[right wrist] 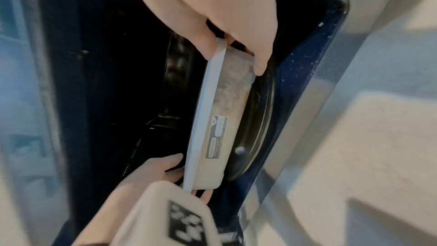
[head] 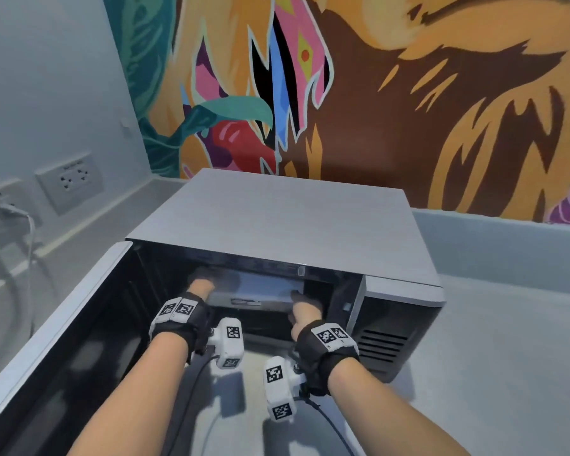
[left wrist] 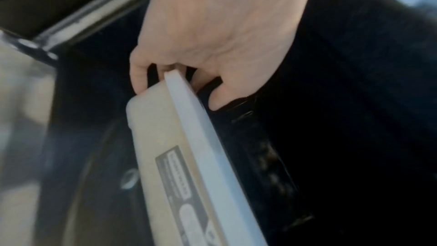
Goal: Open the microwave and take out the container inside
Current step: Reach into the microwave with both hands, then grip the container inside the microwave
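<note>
The grey microwave (head: pixel 277 222) sits on the counter with its door (head: pixel 56 330) swung open to the left. Inside the dark cavity is a flat whitish plastic container (head: pixel 260 289) with a pale lid and a label on its side (left wrist: pixel 175 180) (right wrist: pixel 212 132). My left hand (head: pixel 202 281) grips the container's left end, thumb on the lid and fingers under the rim (left wrist: pixel 151 74). My right hand (head: pixel 305 307) grips the right end the same way (right wrist: pixel 236 44). The container is just above the glass turntable (right wrist: pixel 255 128).
The open door stands along the left side of my left arm. Wall sockets (head: pixel 69 181) with plugged cables (head: pixel 0 232) are on the left wall. The grey counter (head: pixel 507 357) stretches to the right of the microwave. A painted mural covers the wall behind.
</note>
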